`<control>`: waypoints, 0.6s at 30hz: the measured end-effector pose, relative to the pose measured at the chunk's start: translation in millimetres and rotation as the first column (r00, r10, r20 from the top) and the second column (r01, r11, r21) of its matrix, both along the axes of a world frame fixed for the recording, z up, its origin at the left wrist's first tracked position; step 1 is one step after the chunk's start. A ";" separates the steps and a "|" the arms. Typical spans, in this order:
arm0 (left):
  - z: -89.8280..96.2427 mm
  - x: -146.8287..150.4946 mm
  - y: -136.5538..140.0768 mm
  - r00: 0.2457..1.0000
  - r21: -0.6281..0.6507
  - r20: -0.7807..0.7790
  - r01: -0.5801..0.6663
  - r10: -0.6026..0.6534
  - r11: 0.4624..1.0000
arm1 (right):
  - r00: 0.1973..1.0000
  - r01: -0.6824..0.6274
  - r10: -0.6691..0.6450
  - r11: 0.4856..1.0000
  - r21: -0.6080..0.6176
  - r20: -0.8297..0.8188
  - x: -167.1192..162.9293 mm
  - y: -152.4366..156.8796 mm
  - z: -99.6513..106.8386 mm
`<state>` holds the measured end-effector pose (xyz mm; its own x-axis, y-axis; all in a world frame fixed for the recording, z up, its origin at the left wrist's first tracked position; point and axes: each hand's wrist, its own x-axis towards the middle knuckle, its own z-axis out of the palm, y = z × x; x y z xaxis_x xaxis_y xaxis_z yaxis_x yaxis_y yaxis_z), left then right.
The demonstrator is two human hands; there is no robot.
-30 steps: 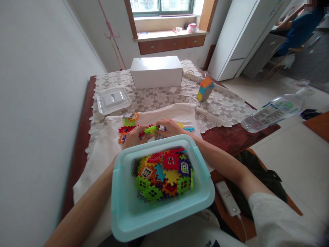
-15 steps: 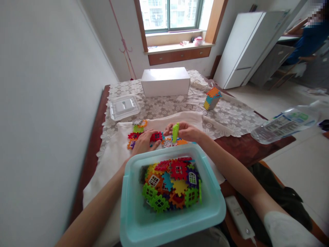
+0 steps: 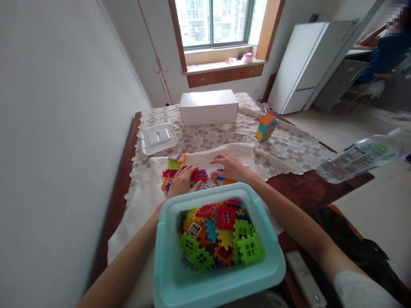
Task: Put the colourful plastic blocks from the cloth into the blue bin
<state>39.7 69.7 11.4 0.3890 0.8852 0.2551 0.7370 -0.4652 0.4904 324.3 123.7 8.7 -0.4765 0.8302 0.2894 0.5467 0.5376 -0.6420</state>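
Note:
A light blue plastic bin close in front of me holds several colourful interlocking window tiles, with a green tile lying on top at the right. Behind it, more loose tiles are scattered on a white cloth. My left hand rests flat on the cloth, its fingertips beside a red tile. Over the tiles just behind the bin, my right hand lies palm down with its fingers spread. Neither hand grips anything.
A white box, a clear plastic lid and a small built tile house stand further back on the lace tablecloth. A plastic bottle lies at the table's right edge. A wall runs along the left. Another person sits at far right.
My right hand held a green tile upright half a second ago; that tile now lies in the bin and the hand is back down on the cloth. My left hand barely moved.

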 end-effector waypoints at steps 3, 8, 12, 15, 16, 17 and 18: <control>-0.5 -0.7 0.8 0.998 0.016 0.065 0.000 -0.001 1.000 | 0.994 -0.049 0.044 0.998 0.047 0.102 -13.9 -10.2 -7.2; -1.7 -0.9 -2.5 0.979 0.008 0.183 0.087 -0.087 0.996 | 0.997 -0.013 0.010 0.999 0.041 0.076 -30.1 -16.5 -13.8; -7.2 -1.0 -2.6 0.964 0.011 0.243 0.108 -0.108 0.994 | 1.000 0.007 -0.006 0.999 0.050 -0.023 -25.1 -7.7 -13.9; -12.5 -0.7 0.3 0.951 -0.027 0.305 0.071 -0.060 0.997 | 0.998 -0.006 0.011 0.998 0.064 -0.064 -17.9 -1.9 -12.1; -13.7 -0.6 1.2 0.949 -0.038 0.313 0.059 -0.044 0.998 | 0.998 -0.012 0.017 0.998 0.062 -0.069 -16.6 -1.0 -12.0; -14.6 -0.5 1.9 0.948 -0.045 0.316 0.046 -0.030 0.998 | 0.997 -0.018 0.022 0.998 0.059 -0.069 -16.0 -0.6 -12.2; -14.9 -0.4 2.2 0.949 -0.048 0.315 0.031 -0.014 0.998 | 0.997 -0.025 0.028 0.998 0.055 -0.066 -16.1 -0.6 -12.9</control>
